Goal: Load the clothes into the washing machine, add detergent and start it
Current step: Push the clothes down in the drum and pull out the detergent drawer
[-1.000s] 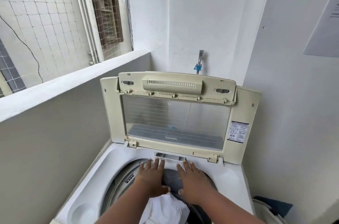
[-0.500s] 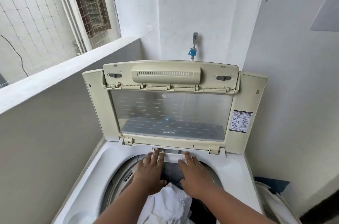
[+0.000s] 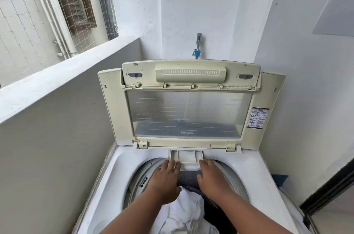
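White balcony walls box in the washer (image 3: 122, 159), lid (image 3: 187, 103) propped up at 12 o'clock. Both hands, left (image 3: 164, 182) and right (image 3: 214, 179), reach the detergent drawer (image 3: 186, 156) with straight fingers gripping nothing; clothes (image 3: 188, 212) sit in the drum. Tugged unevenly, the drawer could jam.

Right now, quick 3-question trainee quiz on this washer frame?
1. True or false: the washer lid is closed.
2. Which garment lies nearest the camera in the drum? A) white cloth B) red towel C) yellow sock
3. Fill in: both hands, left hand and right hand, reach toward the small ____ at the tub's back rim.

Key: 1 false; 2 A; 3 tray
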{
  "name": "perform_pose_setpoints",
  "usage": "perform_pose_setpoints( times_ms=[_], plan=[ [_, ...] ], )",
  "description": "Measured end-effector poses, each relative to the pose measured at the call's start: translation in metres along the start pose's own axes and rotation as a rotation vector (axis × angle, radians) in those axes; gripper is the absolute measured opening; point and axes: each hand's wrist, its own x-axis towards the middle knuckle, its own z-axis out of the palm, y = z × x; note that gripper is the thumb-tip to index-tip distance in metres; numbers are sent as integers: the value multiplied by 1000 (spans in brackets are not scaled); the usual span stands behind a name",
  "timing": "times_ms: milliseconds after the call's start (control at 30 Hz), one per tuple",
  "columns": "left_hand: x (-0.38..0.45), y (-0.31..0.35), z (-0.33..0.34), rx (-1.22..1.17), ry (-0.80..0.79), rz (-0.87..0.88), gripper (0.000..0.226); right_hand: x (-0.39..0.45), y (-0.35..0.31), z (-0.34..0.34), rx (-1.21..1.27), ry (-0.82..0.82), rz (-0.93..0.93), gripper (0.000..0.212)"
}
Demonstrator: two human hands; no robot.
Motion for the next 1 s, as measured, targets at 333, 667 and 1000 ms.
perform_pose_setpoints(
  times_ms=[333, 667, 1000],
  plan=[
    [-7, -5, 7, -615, 108, -86, 72, 2, 1, 8, 338, 147, 188, 35],
    [-16, -1, 19, -135, 56, -42, 79, 8, 7, 10, 459, 181, 276, 32],
    [-53, 5, 0, 105, 51, -52, 82, -36, 14, 4, -346, -60, -16, 72]
  ],
)
